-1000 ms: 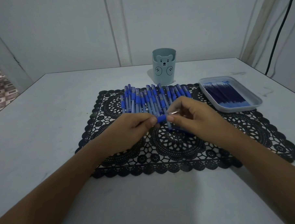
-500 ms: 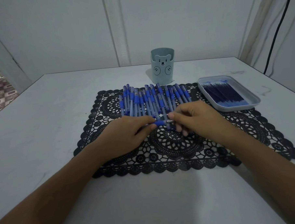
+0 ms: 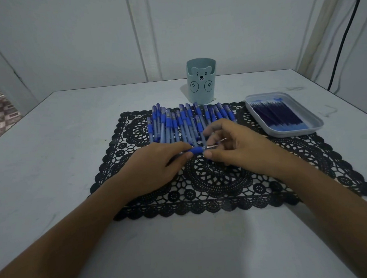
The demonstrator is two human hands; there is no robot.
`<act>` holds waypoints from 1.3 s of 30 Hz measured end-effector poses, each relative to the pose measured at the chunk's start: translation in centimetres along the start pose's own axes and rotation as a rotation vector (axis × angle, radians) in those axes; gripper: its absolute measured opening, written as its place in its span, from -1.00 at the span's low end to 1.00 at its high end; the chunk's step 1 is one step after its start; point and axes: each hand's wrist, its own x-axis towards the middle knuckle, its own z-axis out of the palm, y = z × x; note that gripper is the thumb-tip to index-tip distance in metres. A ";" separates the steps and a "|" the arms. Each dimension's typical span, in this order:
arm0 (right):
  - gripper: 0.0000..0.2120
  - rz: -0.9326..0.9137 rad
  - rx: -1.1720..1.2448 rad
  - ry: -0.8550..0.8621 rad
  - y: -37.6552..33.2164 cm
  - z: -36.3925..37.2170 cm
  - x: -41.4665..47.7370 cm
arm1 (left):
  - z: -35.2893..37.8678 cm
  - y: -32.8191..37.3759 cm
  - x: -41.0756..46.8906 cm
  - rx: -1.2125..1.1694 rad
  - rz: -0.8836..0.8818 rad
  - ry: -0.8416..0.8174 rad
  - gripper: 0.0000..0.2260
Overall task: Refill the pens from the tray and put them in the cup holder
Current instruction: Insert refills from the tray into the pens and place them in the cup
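The pen (image 3: 196, 150) has sunk lower, in front of the cup (image 3: 201, 83). The left hand (image 3: 156, 163) grips it; the right hand (image 3: 237, 145) pinches its metal tip (image 3: 210, 146), other fingers (image 3: 218, 124) now fanned. She or he is probably unscrewing it, with no refill taken yet.

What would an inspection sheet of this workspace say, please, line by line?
Surface: white table, black lace mat on it.
Job's things: row of pens on the mat; tray with refills at right; cup holder behind the row, no pens sticking out.
Clutter: nothing seen.
Hands: left hand grips one pen by its barrel; right hand pinches its tip end.
Cables: one black cable hangs at far right.
Surroundings: pale panelled wall behind.
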 end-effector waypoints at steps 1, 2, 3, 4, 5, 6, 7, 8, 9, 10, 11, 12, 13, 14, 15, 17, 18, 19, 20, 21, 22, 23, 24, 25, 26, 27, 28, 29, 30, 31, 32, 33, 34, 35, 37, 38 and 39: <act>-0.86 0.008 -0.021 0.016 -0.1 0.2 0.0 | 0.0 0.0 0.0 -0.001 0.005 -0.001 -0.61; -0.92 0.009 -0.025 0.033 -0.2 0.2 0.0 | 0.1 0.1 -0.1 0.000 0.003 -0.004 -0.62; -0.93 0.005 -0.015 0.048 -0.3 0.2 0.0 | 0.0 0.2 -0.1 0.003 -0.003 -0.009 -0.64; -0.94 0.002 -0.003 0.060 -0.3 0.2 0.0 | 0.0 0.2 -0.1 0.004 -0.009 -0.013 -0.65; -0.95 -0.005 0.006 0.059 -0.4 0.1 0.0 | 0.0 0.2 -0.1 -0.006 -0.016 -0.017 -0.67; -0.95 -0.013 0.009 0.052 -0.4 0.0 -0.1 | -0.1 0.3 0.0 -0.027 -0.028 -0.026 -0.71; -0.93 -0.024 0.009 0.047 -0.4 -0.1 -0.1 | -0.2 0.3 0.0 -0.061 -0.047 -0.039 -0.74; -0.89 -0.033 0.010 0.047 -0.4 -0.1 -0.1 | -0.3 0.4 0.1 -0.106 -0.069 -0.051 -0.76; -0.87 -0.044 0.015 0.056 -0.4 -0.1 -0.1 | -0.4 0.4 0.1 -0.161 -0.089 -0.057 -0.78; -0.85 -0.055 0.019 0.074 -0.5 -0.1 -0.2 | -0.6 0.4 0.2 -0.215 -0.107 -0.063 -0.78; -0.83 -0.065 0.018 0.100 -0.6 -0.2 -0.2 | -0.7 0.4 0.2 -0.263 -0.122 -0.069 -0.77; -0.83 -0.071 0.011 0.121 -0.6 -0.3 -0.2 | -0.9 0.4 0.2 -0.297 -0.129 -0.070 -0.74; -0.85 -0.072 0.001 0.126 -0.7 -0.3 -0.2 | -1.0 0.4 0.2 -0.316 -0.129 -0.067 -0.70; -0.88 -0.062 -0.009 0.118 -0.8 -0.3 -0.2 | -1.0 0.3 0.2 -0.318 -0.130 -0.063 -0.68; -0.91 -0.041 -0.024 0.100 -0.8 -0.3 -0.2 | -1.0 0.3 0.2 -0.310 -0.129 -0.063 -0.71; -0.84 0.011 -0.065 0.081 -0.9 0.0 -0.2 | -0.8 0.4 0.1 -0.285 -0.120 -0.072 -0.78; -0.77 0.036 -0.068 0.083 -0.9 0.1 -0.2 | -0.7 0.5 0.0 -0.278 -0.115 -0.076 -0.79; -0.73 0.052 -0.055 0.081 -0.8 0.2 -0.1 | -0.6 0.6 0.0 -0.271 -0.115 -0.082 -0.80; -0.73 0.060 -0.042 0.074 -0.8 0.2 -0.2 | -0.5 0.6 0.0 -0.264 -0.115 -0.085 -0.80; -0.77 0.057 -0.040 0.063 -0.8 0.1 -0.2 | -0.5 0.7 0.0 -0.259 -0.115 -0.086 -0.81; -0.82 0.050 -0.043 0.055 -0.8 0.0 -0.2 | -0.6 0.6 0.0 -0.260 -0.117 -0.086 -0.81; -0.88 0.039 -0.041 0.056 -0.8 -0.2 -0.2 | -0.6 0.6 0.1 -0.266 -0.122 -0.086 -0.81; -0.94 0.029 -0.032 0.067 -0.9 -0.4 -0.3 | -0.7 0.4 0.1 -0.274 -0.128 -0.086 -0.81; -0.96 0.013 -0.029 0.090 -0.9 -0.6 -0.3 | -0.7 0.3 0.1 -0.280 -0.133 -0.083 -0.81; -0.94 -0.004 -0.044 0.120 -0.8 -0.9 -0.3 | -0.7 0.1 0.1 -0.280 -0.136 -0.075 -0.81; -0.91 -0.018 -0.072 0.147 -0.6 -1.1 -0.2 | -0.7 -0.1 0.1 -0.274 -0.139 -0.061 -0.80; -0.88 -0.023 -0.099 0.167 -0.5 -1.4 -0.2 | -0.7 -0.3 0.1 -0.265 -0.142 -0.044 -0.80; -0.86 -0.024 -0.126 0.170 -0.4 -1.7 -0.2 | -0.7 -0.5 0.1 -0.255 -0.146 -0.027 -0.81; -0.84 -0.021 -0.160 0.150 -0.5 -2.0 -0.2 | -0.6 -0.6 0.1 -0.244 -0.150 -0.013 -0.81; -0.83 -0.016 -0.212 0.103 -0.5 -2.1 -0.3 | -0.6 -0.7 0.1 -0.231 -0.155 -0.004 -0.82; -0.84 -0.012 -0.280 0.034 -0.7 -2.1 -0.5 | -0.5 -0.9 0.1 -0.217 -0.164 -0.004 -0.81; -0.85 -0.018 -0.361 -0.033 -0.8 -2.0 -0.6 | -0.4 -1.0 0.2 -0.208 -0.174 -0.011 -0.81; -0.85 -0.034 -0.444 -0.088 -0.8 -1.7 -0.7 | -0.3 -1.1 0.2 -0.205 -0.182 -0.019 -0.81; -0.84 -0.055 -0.517 -0.126 -0.8 -1.3 -0.8 | -0.3 -1.2 0.2 -0.204 -0.188 -0.023 -0.82; -0.82 -0.089 -0.616 -0.165 -0.6 -0.5 -0.7 | -0.2 -1.3 0.2 -0.199 -0.186 -0.020 -0.81; -0.81 -0.108 -0.648 -0.166 -0.5 -0.3 -0.6 | -0.2 -1.3 0.1 -0.195 -0.182 -0.016 -0.80; -0.81 -0.127 -0.669 -0.162 -0.4 -0.2 -0.6 | -0.2 -1.2 0.1 -0.193 -0.178 -0.012 -0.80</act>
